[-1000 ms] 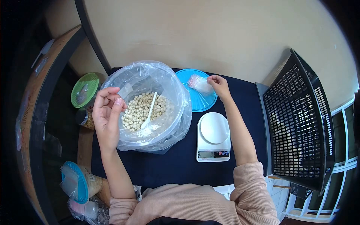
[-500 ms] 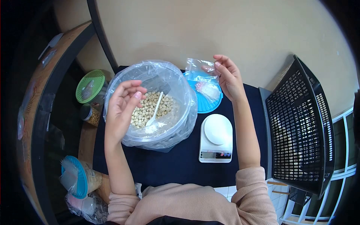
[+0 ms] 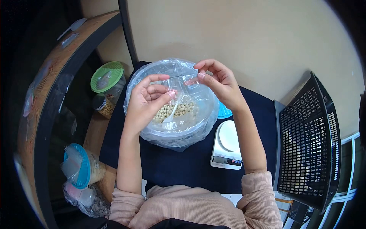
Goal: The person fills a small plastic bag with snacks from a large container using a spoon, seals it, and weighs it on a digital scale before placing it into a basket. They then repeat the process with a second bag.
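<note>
Far left: a green-lidded jar [image 3: 106,78] stands beside a smaller jar [image 3: 103,107] on the wooden shelf [image 3: 45,76]; lower down lies a blue-lidded tub [image 3: 82,171].
Left arm: bare forearm rises from the pink sleeve [image 3: 129,202], wrist bent, palm turned toward the person.
Left hand [image 3: 146,101]: raised over the near-left rim of the bowl; thumb and forefinger pinch the left edge of a small clear bag [image 3: 179,86], the other 3 fingers curled loosely beneath.
Small clear bag: held stretched between both hands, in the air just above the bowl, its top edge roughly level.
Bowl [image 3: 173,135]: lined with clear plastic, standing on the dark cloth [image 3: 183,168]; holds pale round beans [image 3: 179,110] and a white spoon [image 3: 171,114] leaning in them.
Right hand [image 3: 219,82]: over the far-right rim of the bowl; thumb and forefinger nip the bag's right edge, remaining fingers arched and slightly spread.
Right arm: forearm runs down and right to the sleeve, passing over the blue lid [image 3: 225,112].
Scale [image 3: 227,145]: white, on the cloth just right of the bowl, plate bare, display facing the person.
Far right: a black mesh basket [image 3: 309,145] stands tilted at the table's edge.
</note>
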The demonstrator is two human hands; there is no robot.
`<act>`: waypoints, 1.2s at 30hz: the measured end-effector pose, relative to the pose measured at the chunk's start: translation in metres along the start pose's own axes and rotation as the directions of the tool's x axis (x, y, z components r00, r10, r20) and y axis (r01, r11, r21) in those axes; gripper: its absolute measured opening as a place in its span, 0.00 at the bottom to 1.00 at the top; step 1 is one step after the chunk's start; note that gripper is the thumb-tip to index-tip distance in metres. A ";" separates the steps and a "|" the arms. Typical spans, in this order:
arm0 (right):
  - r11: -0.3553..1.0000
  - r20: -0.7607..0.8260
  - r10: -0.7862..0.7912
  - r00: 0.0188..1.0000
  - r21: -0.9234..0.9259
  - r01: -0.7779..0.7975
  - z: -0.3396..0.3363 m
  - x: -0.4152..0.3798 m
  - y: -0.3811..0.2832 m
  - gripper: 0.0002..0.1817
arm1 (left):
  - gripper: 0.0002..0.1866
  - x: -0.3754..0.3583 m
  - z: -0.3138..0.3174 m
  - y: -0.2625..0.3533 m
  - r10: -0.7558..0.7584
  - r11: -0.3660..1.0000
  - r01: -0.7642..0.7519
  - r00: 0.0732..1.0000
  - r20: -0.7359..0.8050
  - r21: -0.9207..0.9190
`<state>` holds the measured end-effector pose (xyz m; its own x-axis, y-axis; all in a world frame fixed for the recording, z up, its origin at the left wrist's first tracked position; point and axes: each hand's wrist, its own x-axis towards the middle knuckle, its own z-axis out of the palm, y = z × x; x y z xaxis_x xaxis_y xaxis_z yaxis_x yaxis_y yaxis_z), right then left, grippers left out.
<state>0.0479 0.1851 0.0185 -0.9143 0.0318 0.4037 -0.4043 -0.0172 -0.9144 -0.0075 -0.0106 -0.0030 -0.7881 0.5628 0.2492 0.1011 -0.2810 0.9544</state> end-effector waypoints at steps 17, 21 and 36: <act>0.909 -0.109 -0.086 0.990 -0.416 0.033 0.050 -0.014 0.012 0.10 | 0.23 -0.001 0.009 -0.003 0.038 0.949 0.012 0.987 -0.154 0.316; 0.938 -0.141 0.047 0.989 -0.334 -0.092 0.048 -0.014 0.012 0.11 | 0.23 -0.004 0.014 0.002 0.031 0.920 0.031 0.988 -0.150 0.390; 0.926 -0.123 0.077 0.989 -0.359 -0.117 0.040 -0.015 0.012 0.16 | 0.24 -0.005 0.011 0.001 0.026 0.963 0.001 0.995 -0.094 0.268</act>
<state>0.0554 0.1448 0.0023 -0.9330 0.1532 0.3257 -0.2600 0.3386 -0.9043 0.0029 -0.0052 -0.0016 -0.8391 0.4796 0.2568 0.2597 -0.0618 0.9637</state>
